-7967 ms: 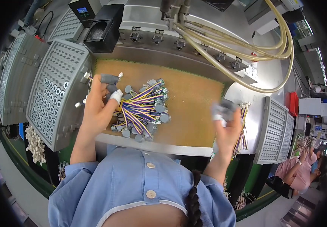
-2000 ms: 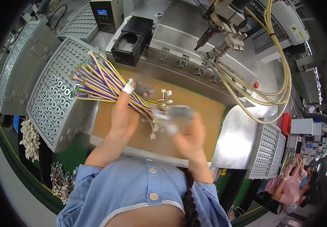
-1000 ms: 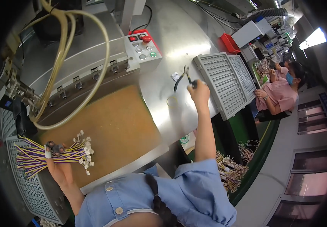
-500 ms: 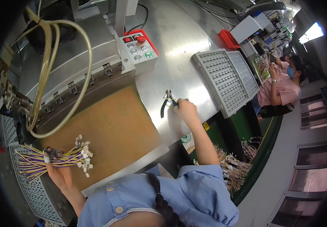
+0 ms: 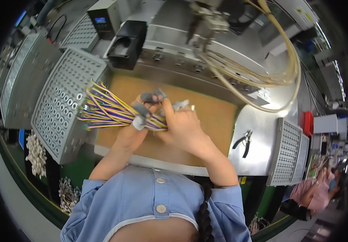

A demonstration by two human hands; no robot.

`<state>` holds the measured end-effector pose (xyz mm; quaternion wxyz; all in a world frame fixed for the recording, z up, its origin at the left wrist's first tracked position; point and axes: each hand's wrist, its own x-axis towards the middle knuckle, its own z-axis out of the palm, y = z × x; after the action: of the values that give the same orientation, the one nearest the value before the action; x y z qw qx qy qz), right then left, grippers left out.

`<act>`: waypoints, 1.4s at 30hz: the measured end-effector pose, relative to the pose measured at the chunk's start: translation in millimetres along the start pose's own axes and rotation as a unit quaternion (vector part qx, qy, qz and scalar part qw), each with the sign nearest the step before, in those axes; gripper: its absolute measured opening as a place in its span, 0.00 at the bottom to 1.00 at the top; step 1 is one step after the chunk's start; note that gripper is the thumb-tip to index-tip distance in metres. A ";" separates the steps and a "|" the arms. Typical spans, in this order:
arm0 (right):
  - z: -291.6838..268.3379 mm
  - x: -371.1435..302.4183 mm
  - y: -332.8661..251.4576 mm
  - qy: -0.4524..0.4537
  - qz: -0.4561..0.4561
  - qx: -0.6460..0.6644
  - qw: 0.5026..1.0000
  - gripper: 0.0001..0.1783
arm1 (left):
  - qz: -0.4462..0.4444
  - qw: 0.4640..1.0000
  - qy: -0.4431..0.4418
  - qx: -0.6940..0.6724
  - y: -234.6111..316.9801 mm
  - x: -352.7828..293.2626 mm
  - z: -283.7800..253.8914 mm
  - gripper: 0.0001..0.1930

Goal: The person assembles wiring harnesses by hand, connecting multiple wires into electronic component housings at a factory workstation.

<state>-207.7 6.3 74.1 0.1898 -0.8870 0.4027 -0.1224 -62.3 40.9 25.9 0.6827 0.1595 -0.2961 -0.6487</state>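
A bundle of yellow and purple wires (image 5: 109,108) lies across both my hands above the brown mat, its loose ends fanned out to the left. My left hand (image 5: 131,131), with grey and white covers on some fingers, is closed round the middle of the bundle. Closed over its right end is my right hand (image 5: 184,127), partly hiding the white connectors (image 5: 181,105) there. Black-handled cutting pliers (image 5: 244,143) rest with handles apart on the metal tabletop to the right, away from both hands.
The brown mat (image 5: 216,117) lies before a machine with a looping hose (image 5: 291,80). Grey perforated trays stand left (image 5: 71,80) and right (image 5: 284,153). A black box (image 5: 127,44) is at the mat's back left. Another person (image 5: 313,193) sits far right.
My right hand has let go of the pliers and moved left onto the wire bundle. The bundle is now in front of me in both hands. The view has swung left.
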 end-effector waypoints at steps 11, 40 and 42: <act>62.5 3.1 38.3 0.095 -0.120 -0.316 0.936 0.11 | 0.143 0.553 -0.179 0.801 34.5 -6.4 6.6 0.25; 39.8 -36.9 54.1 -0.021 0.000 -0.122 0.992 0.39 | 0.099 0.580 -0.215 0.780 42.6 -64.5 -67.1 0.13; 30.6 -31.5 51.7 0.023 0.002 -0.099 0.995 0.34 | 0.113 0.578 -0.191 0.785 45.7 -62.3 -63.1 0.14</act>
<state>-251.3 6.4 22.2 0.0919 -0.8974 0.4193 -0.1017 13.5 96.4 -7.7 0.2857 0.4709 -0.8291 -0.0960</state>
